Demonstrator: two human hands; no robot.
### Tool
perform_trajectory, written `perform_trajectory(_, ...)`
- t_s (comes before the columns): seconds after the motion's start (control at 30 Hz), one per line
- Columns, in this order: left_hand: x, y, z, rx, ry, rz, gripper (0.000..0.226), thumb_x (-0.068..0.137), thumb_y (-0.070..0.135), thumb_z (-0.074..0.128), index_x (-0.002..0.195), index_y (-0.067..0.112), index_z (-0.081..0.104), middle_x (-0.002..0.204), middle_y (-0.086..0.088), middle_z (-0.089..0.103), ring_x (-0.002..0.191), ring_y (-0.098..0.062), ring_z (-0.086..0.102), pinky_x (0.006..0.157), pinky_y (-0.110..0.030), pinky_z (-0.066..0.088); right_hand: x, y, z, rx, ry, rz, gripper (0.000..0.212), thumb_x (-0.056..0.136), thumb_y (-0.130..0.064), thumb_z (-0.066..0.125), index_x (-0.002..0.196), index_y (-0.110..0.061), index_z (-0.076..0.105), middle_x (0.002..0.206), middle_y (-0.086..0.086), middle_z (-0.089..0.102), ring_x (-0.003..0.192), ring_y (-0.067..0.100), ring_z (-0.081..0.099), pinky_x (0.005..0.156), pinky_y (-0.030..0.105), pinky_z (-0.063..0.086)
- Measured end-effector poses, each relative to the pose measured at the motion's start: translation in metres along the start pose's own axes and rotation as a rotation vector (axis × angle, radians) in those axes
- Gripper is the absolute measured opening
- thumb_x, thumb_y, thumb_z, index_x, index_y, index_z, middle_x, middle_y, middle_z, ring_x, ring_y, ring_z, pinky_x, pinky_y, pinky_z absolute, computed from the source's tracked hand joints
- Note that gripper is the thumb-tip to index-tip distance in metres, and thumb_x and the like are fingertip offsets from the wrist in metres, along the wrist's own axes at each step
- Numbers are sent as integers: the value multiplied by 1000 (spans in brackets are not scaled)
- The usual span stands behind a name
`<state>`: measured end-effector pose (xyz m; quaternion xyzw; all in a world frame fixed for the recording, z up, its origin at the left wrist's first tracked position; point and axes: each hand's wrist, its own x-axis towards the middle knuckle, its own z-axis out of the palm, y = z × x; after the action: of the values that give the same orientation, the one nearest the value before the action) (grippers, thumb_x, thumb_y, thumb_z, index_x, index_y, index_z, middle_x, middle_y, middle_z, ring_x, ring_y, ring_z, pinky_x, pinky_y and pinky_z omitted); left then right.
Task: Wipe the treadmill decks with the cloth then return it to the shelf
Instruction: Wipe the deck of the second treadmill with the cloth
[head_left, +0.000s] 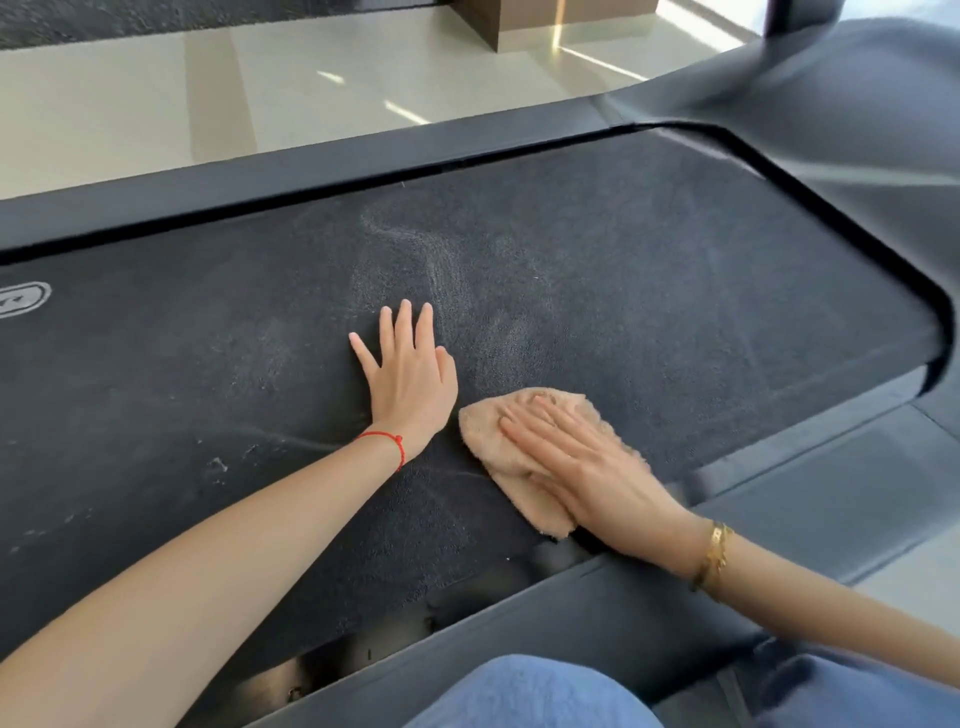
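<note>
The wiping is mid-way: the right hand (582, 467) presses, fingers flat, on the peach terry cloth (498, 457) lying on the dark textured treadmill deck (649, 291), which shows pale dusty smears (unwiped, I judge). The left hand (410, 374) rests flat, holding nothing. No shelf is visible.

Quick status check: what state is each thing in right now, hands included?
Left hand: open, fingers spread, flat on the belt.
Right hand: open, fingers straight, pressing the cloth down.
Cloth: bunched, lying on the belt under the right hand.
Treadmill belt: dusty, pale smears ahead of the hands, specks to the left.
Side rail: bare, nothing on it.
</note>
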<state>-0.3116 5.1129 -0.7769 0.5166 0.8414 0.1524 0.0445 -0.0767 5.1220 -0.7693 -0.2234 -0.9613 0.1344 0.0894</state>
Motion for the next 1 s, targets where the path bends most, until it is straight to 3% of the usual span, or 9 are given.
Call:
perform_trajectory(0.17,12,27,15,-3,8,-2,57,103,29,29,157,19,15,166,-4,9,153,-25,0,118,-64,-2,9,99,-28,-98,108,269,49,101,-17,48,148,-7,36,155,13,33,147,28,25,122,40,9)
perform_trajectory(0.27,24,40,19,3,9,-26,57,103,30,28,157,19,15,166,-4,8,153,-25,0,117,-64,-2,20,133,-39,-118,237,449,46,102,-16,45,147,-6,39,155,14,33,146,29,26,122,30,4)
perform_trajectory(0.33,33,48,21,-9,24,-47,57,103,29,29,157,19,15,166,-4,9,153,-26,0,117,-65,-3,32,124,-38,-110,218,405,42,100,-13,46,140,1,46,149,20,41,141,34,33,121,29,5)
perform_trajectory(0.43,45,57,24,-27,42,-92,56,103,28,30,157,19,16,166,-3,9,153,-26,0,117,-65,-3,37,79,-25,2,112,119,44,89,-14,47,123,11,57,132,33,53,129,36,45,120,21,7)
perform_trajectory(0.5,51,60,27,-32,53,-106,56,103,27,30,157,20,17,166,-2,9,153,-25,0,117,-65,-3,25,63,-13,19,47,12,49,94,-14,45,141,0,45,151,17,39,145,29,27,123,31,7)
perform_trajectory(0.57,55,61,31,-27,59,-111,55,103,27,30,157,20,18,165,-3,10,153,-26,1,117,-65,-3,17,75,-10,14,79,-54,51,101,-16,47,150,-13,35,158,2,30,149,20,17,123,36,10)
perform_trajectory(0.73,63,64,37,26,55,-159,55,104,29,27,157,21,17,165,-2,10,153,-25,2,117,-65,-4,37,139,-32,20,138,70,49,98,-12,54,146,-10,42,152,8,40,145,24,28,122,31,7)
perform_trajectory(0.83,67,67,38,55,60,-164,54,104,30,26,157,21,18,165,-1,11,152,-25,3,117,-65,-4,63,188,-41,-32,188,188,48,100,-14,50,147,-12,40,154,7,36,146,23,26,121,26,2)
perform_trajectory(1.0,75,79,42,53,62,-204,55,104,30,27,157,20,19,165,-1,12,153,-24,2,117,-65,-4,105,210,-45,-68,213,162,42,101,-16,46,143,-8,44,152,9,41,143,30,30,122,38,10)
